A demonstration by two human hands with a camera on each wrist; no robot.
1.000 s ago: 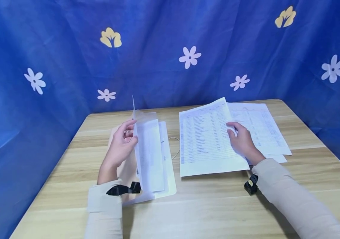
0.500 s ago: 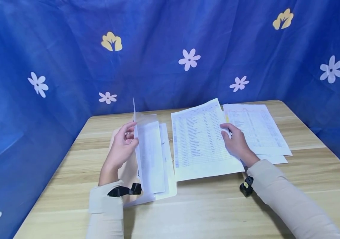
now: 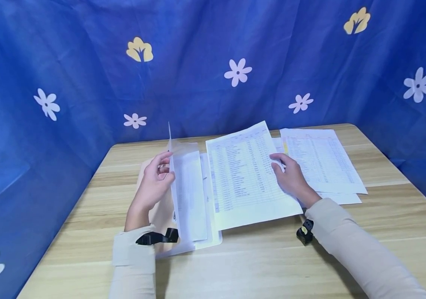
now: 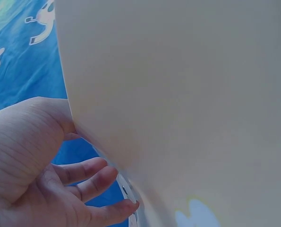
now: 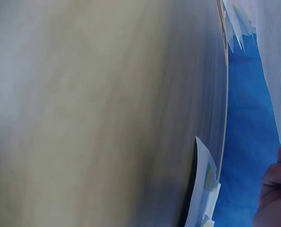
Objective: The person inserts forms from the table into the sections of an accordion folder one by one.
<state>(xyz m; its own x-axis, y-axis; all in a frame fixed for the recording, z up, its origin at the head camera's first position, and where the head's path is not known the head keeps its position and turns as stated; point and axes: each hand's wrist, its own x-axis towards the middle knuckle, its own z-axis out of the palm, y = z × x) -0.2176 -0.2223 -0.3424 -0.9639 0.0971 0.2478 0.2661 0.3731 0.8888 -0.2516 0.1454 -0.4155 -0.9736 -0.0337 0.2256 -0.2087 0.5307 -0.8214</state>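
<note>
At the left of the table in the head view lies a pale document folder [image 3: 215, 241] with papers [image 3: 194, 195] inside it. My left hand [image 3: 154, 180] pinches the folder's raised cover [image 4: 178, 94] at its edge; in the left wrist view the thumb goes behind it and the other fingers are loosely bent. My right hand [image 3: 291, 176] grips the right edge of a printed sheet [image 3: 244, 178] with a table of text. That sheet is held tilted above the table, its left side overlapping the folder's right edge. Whether it is one sheet or more, I cannot tell.
More printed sheets [image 3: 321, 160] lie at the back right of the wooden table [image 3: 257, 265], one with a yellow mark at its left edge. A blue curtain [image 3: 190, 95] with flowers hangs behind and at both sides. Each wrist bears a black camera mount.
My right hand has carried the printed sheet leftward, from beside the folder to over its right edge. More of the sheets at the right now shows. The left hand keeps the cover raised, nearly unmoved.
</note>
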